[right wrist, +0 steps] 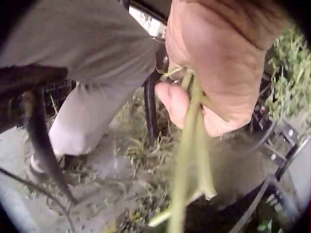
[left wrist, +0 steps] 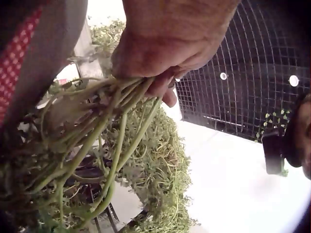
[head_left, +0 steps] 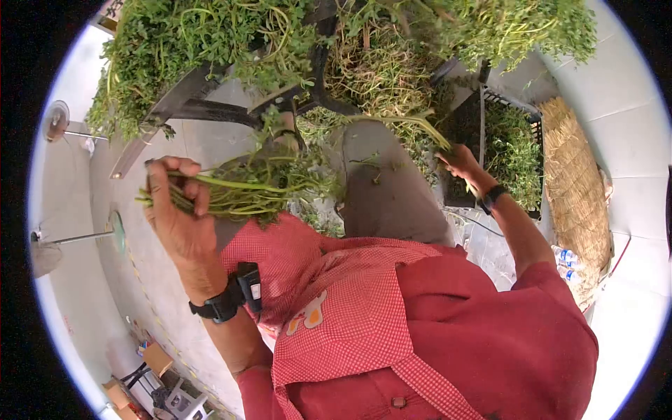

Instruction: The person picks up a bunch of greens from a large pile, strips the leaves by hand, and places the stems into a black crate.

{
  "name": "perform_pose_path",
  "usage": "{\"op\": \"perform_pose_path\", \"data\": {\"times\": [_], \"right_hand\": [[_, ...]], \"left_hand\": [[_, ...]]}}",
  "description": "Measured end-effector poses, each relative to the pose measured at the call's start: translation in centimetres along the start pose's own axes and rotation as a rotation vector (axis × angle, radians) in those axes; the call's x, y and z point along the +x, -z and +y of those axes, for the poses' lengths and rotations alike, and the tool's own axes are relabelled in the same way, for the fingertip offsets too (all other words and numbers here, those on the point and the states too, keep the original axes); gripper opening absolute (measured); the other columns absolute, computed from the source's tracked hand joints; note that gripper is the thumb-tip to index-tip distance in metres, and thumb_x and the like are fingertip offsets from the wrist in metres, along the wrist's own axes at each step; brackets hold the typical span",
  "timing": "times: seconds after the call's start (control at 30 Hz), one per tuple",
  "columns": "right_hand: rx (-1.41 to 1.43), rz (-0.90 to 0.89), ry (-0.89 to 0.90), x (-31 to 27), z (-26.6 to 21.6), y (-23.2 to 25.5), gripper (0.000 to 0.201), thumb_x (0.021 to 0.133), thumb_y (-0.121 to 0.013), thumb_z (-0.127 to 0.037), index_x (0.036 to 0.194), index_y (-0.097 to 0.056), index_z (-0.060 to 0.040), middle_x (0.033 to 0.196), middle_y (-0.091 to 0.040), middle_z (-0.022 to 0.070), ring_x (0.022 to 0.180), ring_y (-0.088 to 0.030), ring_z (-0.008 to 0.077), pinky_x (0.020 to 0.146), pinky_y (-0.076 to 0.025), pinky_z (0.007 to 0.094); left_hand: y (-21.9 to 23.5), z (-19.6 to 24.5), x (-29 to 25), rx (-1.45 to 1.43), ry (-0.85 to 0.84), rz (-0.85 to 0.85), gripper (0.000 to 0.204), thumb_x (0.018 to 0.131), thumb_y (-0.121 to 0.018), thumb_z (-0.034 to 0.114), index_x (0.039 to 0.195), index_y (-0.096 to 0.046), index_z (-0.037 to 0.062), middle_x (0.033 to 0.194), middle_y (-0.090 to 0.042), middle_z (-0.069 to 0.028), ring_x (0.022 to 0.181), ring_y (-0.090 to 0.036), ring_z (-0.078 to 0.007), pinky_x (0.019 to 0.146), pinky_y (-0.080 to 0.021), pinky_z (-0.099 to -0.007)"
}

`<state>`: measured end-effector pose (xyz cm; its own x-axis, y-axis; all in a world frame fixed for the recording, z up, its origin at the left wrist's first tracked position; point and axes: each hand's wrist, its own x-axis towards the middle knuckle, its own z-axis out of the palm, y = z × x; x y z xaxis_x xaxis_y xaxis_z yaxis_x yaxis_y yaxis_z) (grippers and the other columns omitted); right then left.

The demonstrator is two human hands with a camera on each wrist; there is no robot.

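My left hand [head_left: 180, 222] grips a bunch of long green stems [head_left: 245, 190] above my lap, their leafy ends trailing to the right. In the left wrist view, the thumb and fingers close round the upper part of these stems [left wrist: 121, 119], which fan out below. Off to the right, my right hand [head_left: 465, 168] holds a few thicker pale-green stalks [head_left: 430, 129]. Seen from the right wrist, those stalks [right wrist: 193, 131] pass through the curled fingers, with cut ends showing beneath.
Leafy greens [head_left: 203, 49] are heaped on a dark-framed stand at the front left, and more greens [head_left: 518, 35] lie front right. Loose stems [head_left: 371, 66] pile up beyond my knees. A black crate [head_left: 539, 129] of greens stands right, beside a straw roll [head_left: 570, 182] and plastic bottles [head_left: 565, 257].
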<state>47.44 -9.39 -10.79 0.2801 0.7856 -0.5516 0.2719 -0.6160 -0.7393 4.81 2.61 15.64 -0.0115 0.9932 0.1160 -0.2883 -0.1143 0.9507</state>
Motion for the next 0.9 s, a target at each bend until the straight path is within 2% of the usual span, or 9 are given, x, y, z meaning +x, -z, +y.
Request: {"op": "perform_pose_path", "data": {"times": [0.03, 0.13, 0.2, 0.3, 0.53, 0.57, 0.63, 0.67, 0.9], "right_hand": [[0.146, 0.052, -0.075, -0.5, 1.8, -0.4, 0.015, 0.085, -0.062, -0.021, 0.088, -0.056, -0.0078, 0.053, -0.039, -0.0059, 0.040, -0.036, 0.0056, 0.034, -0.027, 0.0222], [0.655, -0.062, -0.249, 0.5, 10.1, -0.6, 0.018, 0.082, -0.064, -0.022, 0.083, -0.052, -0.0102, 0.052, -0.039, -0.0056, 0.038, -0.036, 0.0064, 0.034, -0.027, 0.0221], [0.319, 0.069, -0.220, -1.4, 9.5, -1.9, 0.019, 0.079, -0.068, -0.020, 0.078, -0.052, -0.0094, 0.053, -0.044, -0.0031, 0.038, -0.040, 0.0077, 0.034, -0.029, 0.0232], [0.088, 0.020, -0.281, -0.7, 11.3, -3.2, 0.020, 0.081, -0.063, -0.026, 0.083, -0.052, -0.0090, 0.059, -0.050, 0.0002, 0.044, -0.046, 0.0107, 0.038, -0.034, 0.0225], [0.273, -0.108, -0.010, 1.1, 11.5, -7.4, 0.026, 0.077, -0.070, -0.028, 0.084, -0.059, -0.0062, 0.061, -0.056, 0.0001, 0.051, -0.052, 0.0105, 0.044, -0.042, 0.0279], [-0.077, -0.154, 0.220, 3.9, 17.0, -7.5, 0.024, 0.078, -0.068, -0.025, 0.077, -0.058, -0.0036, 0.061, -0.057, 0.0023, 0.053, -0.054, 0.0122, 0.044, -0.042, 0.0289], [-0.086, -0.168, 0.221, 7.5, 14.9, -10.1, 0.024, 0.079, -0.068, -0.025, 0.077, -0.058, -0.0035, 0.062, -0.057, 0.0024, 0.053, -0.055, 0.0122, 0.044, -0.042, 0.0289], [-0.089, -0.179, 0.217, 4.1, 16.4, -7.7, 0.024, 0.079, -0.068, -0.025, 0.078, -0.058, -0.0034, 0.062, -0.057, 0.0025, 0.053, -0.055, 0.0122, 0.044, -0.042, 0.0289], [-0.110, -0.251, 0.168, 4.3, 17.0, -7.9, 0.022, 0.080, -0.066, -0.023, 0.081, -0.059, -0.0027, 0.064, -0.058, 0.0034, 0.055, -0.055, 0.0121, 0.046, -0.043, 0.0287]], "left_hand": [[0.5, 0.1, 0.5, 0.024, -0.006, 0.014, 0.020, 0.094, -0.048, 0.025, 0.090, -0.054, 0.0064, 0.079, -0.055, -0.0054, 0.056, -0.039, -0.0056, 0.041, -0.028, -0.0163], [1.5, 0.1, 1.8, 0.118, -0.139, 0.058, 0.021, 0.092, -0.052, 0.023, 0.082, -0.055, 0.0042, 0.075, -0.055, -0.0071, 0.055, -0.040, -0.0068, 0.040, -0.028, -0.0171], [1.5, 0.2, 2.3, 0.144, -0.168, 0.174, 0.019, 0.088, -0.055, 0.020, 0.079, -0.054, 0.0043, 0.074, -0.054, -0.0079, 0.055, -0.039, -0.0077, 0.040, -0.027, -0.0173], [2.5, -0.4, 3.2, 0.007, -0.225, 0.154, 0.018, 0.085, -0.057, 0.020, 0.077, -0.053, 0.0046, 0.073, -0.053, -0.0084, 0.056, -0.038, -0.0081, 0.041, -0.026, -0.0174], [4.7, -1.1, 3.7, 0.070, -0.314, 0.361, 0.023, 0.085, -0.055, 0.026, 0.074, -0.051, 0.0057, 0.070, -0.052, -0.0099, 0.053, -0.034, -0.0086, 0.040, -0.025, -0.0183], [4.8, -1.2, 3.6, 0.057, -0.327, 0.350, 0.023, 0.086, -0.054, 0.026, 0.074, -0.051, 0.0056, 0.070, -0.052, -0.0104, 0.052, -0.034, -0.0088, 0.040, -0.025, -0.0183], [5.1, -1.0, 3.5, 0.024, -0.317, 0.358, 0.023, 0.086, -0.053, 0.026, 0.074, -0.051, 0.0056, 0.070, -0.052, -0.0107, 0.052, -0.034, -0.0087, 0.039, -0.025, -0.0181], [5.2, -0.9, 3.4, -0.007, -0.304, 0.357, 0.024, 0.087, -0.052, 0.026, 0.074, -0.051, 0.0055, 0.070, -0.052, -0.0111, 0.052, -0.033, -0.0085, 0.039, -0.025, -0.0179], [5.1, -1.0, 3.1, -0.013, -0.322, 0.303, 0.027, 0.089, -0.049, 0.027, 0.073, -0.047, 0.0055, 0.069, -0.050, -0.0103, 0.051, -0.034, -0.0081, 0.036, -0.025, -0.0171]]}}
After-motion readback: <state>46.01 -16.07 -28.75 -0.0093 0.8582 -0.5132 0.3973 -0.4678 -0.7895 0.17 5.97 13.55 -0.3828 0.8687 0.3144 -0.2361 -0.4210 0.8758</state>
